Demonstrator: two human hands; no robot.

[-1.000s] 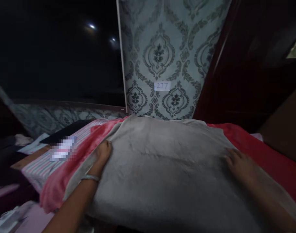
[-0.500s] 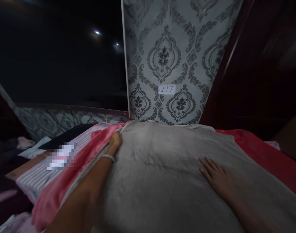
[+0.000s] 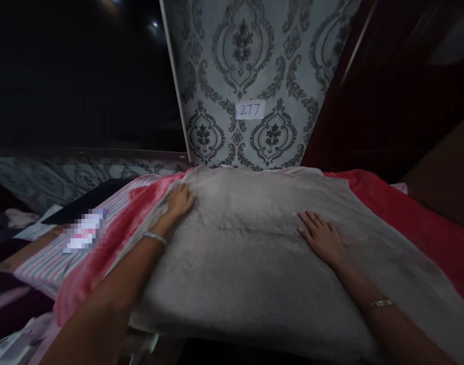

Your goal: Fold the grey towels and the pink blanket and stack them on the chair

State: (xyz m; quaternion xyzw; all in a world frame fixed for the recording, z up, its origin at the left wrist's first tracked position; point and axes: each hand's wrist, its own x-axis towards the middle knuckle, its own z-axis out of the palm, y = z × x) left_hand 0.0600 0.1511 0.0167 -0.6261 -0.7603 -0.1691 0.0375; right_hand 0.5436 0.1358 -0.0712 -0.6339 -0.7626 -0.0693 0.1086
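Both hands have slid inward, left hand [image 3: 179, 201] flat at the grey blanket's [image 3: 247, 263] far left edge, right hand [image 3: 321, 235] fingers spread mid-cloth on the bed, gripping nothing, so uneven pressing could rumple it.

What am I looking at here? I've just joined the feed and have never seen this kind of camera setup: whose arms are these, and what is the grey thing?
There is no machine here. The one picture comes from a camera worn on a person's head, looking forward and down, so the two bare arms are that person's own. The left hand rests on the far left edge of a grey fleece blanket. The right hand lies flat on top of it, fingers spread. Nothing is gripped. Under the grey blanket lie a pink blanket and a red cover. Behind is patterned wallpaper with a paper label reading 277.
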